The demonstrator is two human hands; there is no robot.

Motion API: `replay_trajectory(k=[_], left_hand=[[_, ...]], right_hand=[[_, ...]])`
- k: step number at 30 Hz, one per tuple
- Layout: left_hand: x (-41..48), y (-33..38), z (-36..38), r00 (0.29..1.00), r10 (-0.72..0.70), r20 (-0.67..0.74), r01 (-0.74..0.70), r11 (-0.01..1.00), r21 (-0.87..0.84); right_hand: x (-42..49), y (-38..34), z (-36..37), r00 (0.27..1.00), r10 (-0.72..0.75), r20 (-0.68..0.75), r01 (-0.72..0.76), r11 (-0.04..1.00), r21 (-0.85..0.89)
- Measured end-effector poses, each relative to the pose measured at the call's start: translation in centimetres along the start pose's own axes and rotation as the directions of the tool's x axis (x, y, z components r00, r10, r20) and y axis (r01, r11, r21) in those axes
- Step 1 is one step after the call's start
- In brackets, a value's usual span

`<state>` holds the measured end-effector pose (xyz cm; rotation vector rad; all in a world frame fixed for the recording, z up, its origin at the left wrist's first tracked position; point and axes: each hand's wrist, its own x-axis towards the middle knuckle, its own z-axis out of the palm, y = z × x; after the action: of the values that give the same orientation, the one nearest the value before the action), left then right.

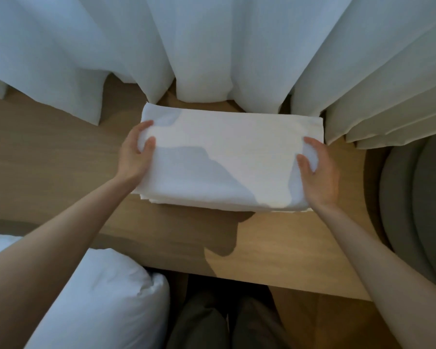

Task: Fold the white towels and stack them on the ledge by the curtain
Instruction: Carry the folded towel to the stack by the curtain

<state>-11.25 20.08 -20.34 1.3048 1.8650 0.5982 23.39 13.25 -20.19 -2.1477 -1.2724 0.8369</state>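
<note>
**White towels squared up on the wooden ledge**

The towel stack point(224, 152) lies on the ledge point(48, 152), its far edge just beside the curtain point(199, 46). The left hand point(136, 153) grips its left end and the right hand point(317, 172) its right end, thumbs on top, fingers curled round the edges. To do this well, I judge, line up the near edges, press both ends level and release together so nothing slides.

Count: one stack, several layers showing at its near edge, though separate towels cannot be told; two hands; one pillow point(98, 298) near left; one grey cushion point(413, 197) at right.
</note>
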Motion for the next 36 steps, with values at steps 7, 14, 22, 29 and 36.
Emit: replay_trajectory(k=[7, 14, 22, 29, 36], left_hand=[[-1.7, -1.1, -0.5, 0.997, 0.079, -0.003, -0.076, 0.969, 0.237], [-1.8, -0.1, 0.5, 0.993, 0.115, -0.014, -0.090, 0.842, 0.532], [-5.1, 4.8, 8.7, 0.887, 0.358, 0.291, -0.461, 0.688, 0.560], [-2.4, 1.3, 8.8, 0.894, 0.336, 0.295, -0.442, 0.570, 0.693], [-0.1, -1.8, 5.1, 0.904, 0.369, 0.215, -0.411, 0.611, 0.677]], right_hand=[[-0.9, -0.9, -0.8, 0.997, -0.033, -0.073, 0.021, 0.987, -0.159], [-1.7, -1.1, 0.7, 0.998, 0.008, -0.062, -0.041, 0.829, -0.557], [-3.3, -6.8, 6.5, 0.958, -0.153, 0.243, 0.277, 0.719, -0.637], [-1.0, -3.2, 7.5, 0.942, -0.203, 0.269, 0.335, 0.631, -0.699], [1.3, 0.8, 5.1, 0.963, -0.216, 0.159, 0.263, 0.644, -0.719]])
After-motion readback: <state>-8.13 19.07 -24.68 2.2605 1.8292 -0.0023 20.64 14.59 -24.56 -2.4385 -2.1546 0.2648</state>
